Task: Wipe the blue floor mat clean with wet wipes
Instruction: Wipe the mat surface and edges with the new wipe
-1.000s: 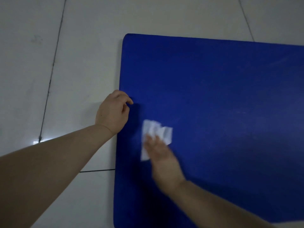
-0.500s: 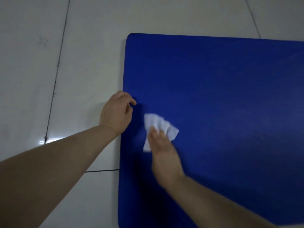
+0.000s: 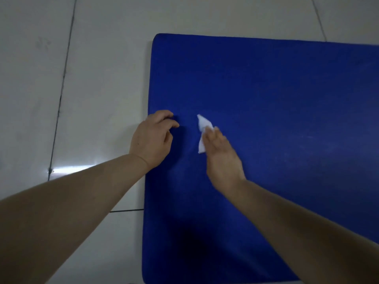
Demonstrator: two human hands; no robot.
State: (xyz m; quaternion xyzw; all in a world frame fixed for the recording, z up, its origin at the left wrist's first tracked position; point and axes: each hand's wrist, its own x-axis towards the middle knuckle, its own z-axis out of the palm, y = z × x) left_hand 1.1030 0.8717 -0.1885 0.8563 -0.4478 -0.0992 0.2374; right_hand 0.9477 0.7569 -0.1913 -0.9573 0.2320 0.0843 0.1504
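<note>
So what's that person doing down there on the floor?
They are cleaning a blue mat that lies on the tiled floor. The right hand presses a white wet wipe flat against the mat near its left edge. The left hand rests on that edge with curled fingers, steadying it.

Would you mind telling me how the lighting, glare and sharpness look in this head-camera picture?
Head view: dim overall, with the blue floor mat dark towards its near edge; a bright glare streak lies on the floor tiles; the right hand and wet wipe are smeared by motion blur, while the left hand is sharper.
</note>
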